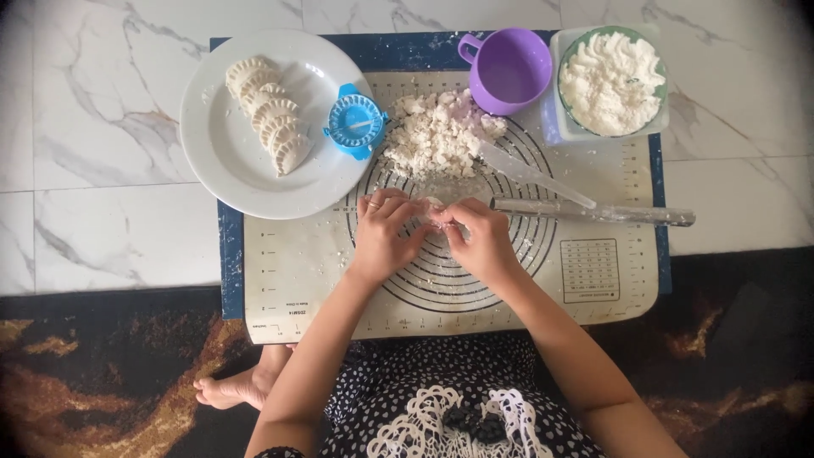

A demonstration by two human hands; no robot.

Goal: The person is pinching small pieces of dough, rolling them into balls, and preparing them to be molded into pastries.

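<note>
My left hand (383, 233) and my right hand (481, 240) meet over the middle of the ringed baking mat (297, 280), both pinching a small pale piece of dough (436, 210) between the fingertips. Most of the dough piece is hidden by my fingers. Just beyond my hands lies a crumbly heap of dough (437, 134). A rolling pin (593, 212) rests on the mat to the right of my right hand.
A white plate (220, 148) with several shaped dumplings (271, 123) sits at the upper left, a blue dumpling press (354, 124) at its edge. A purple cup (509, 69), a bowl of white filling (612, 80) and a clear plastic scraper (534, 174) stand farther back.
</note>
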